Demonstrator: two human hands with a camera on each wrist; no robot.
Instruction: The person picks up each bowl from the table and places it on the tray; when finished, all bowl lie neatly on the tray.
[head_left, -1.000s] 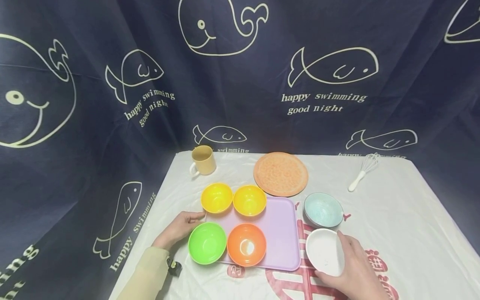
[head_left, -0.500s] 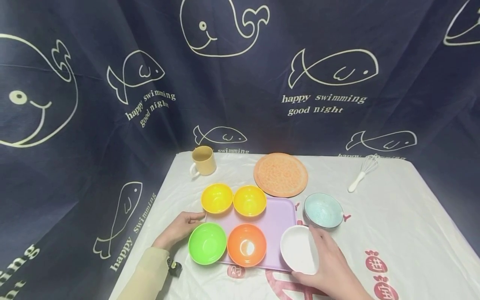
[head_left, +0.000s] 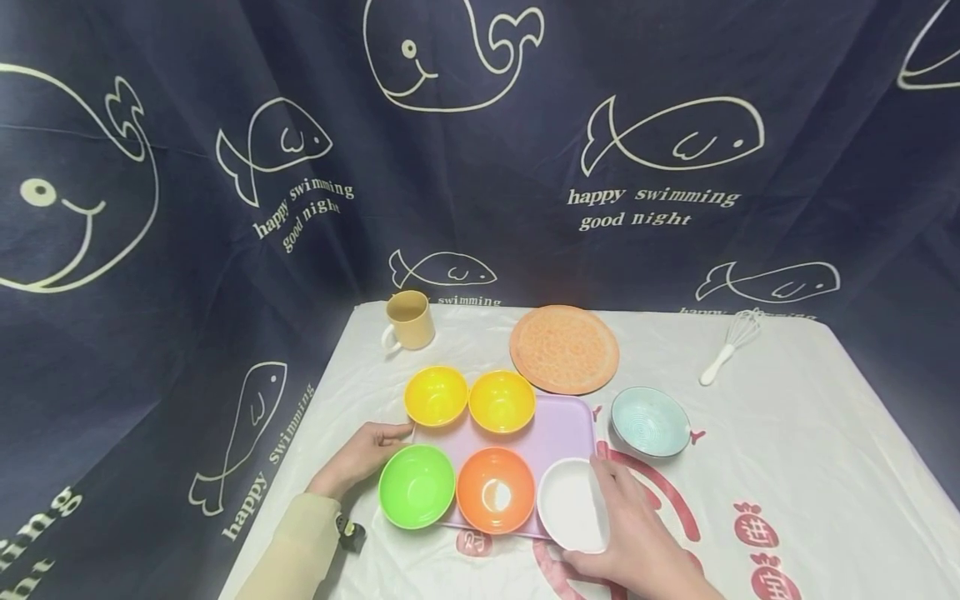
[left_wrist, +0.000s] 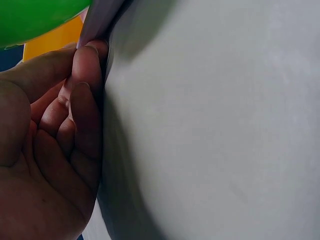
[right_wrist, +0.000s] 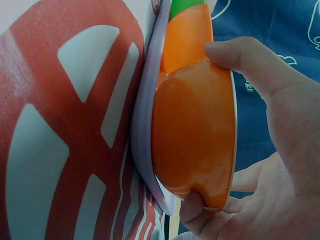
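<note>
My right hand (head_left: 633, 533) grips the rim of a bowl (head_left: 573, 506), white inside and orange outside, at the front right corner of the purple tray (head_left: 562, 425). In the right wrist view the orange outside of this bowl (right_wrist: 195, 130) sits at the tray, thumb and fingers on opposite sides. At the tray's left edge, my left hand (head_left: 362, 458) pinches the edge between thumb and curled fingers, as the left wrist view shows. Also on the tray are a green bowl (head_left: 417, 487), an orange bowl (head_left: 496, 491) and two yellow bowls (head_left: 437, 397).
A light blue bowl (head_left: 650, 422) stands right of the tray. Behind are a round orange-brown mat (head_left: 564, 350), a tan mug (head_left: 410, 320) at the back left and a white-handled whisk (head_left: 731, 346) at the back right. A dark blue printed curtain (head_left: 480, 192) hangs behind the table.
My right hand has carried the white-lined bowl leftward from the tablecloth beside the tray to the tray's front right corner, next to the orange bowl. My left hand has stayed at the tray edge.
</note>
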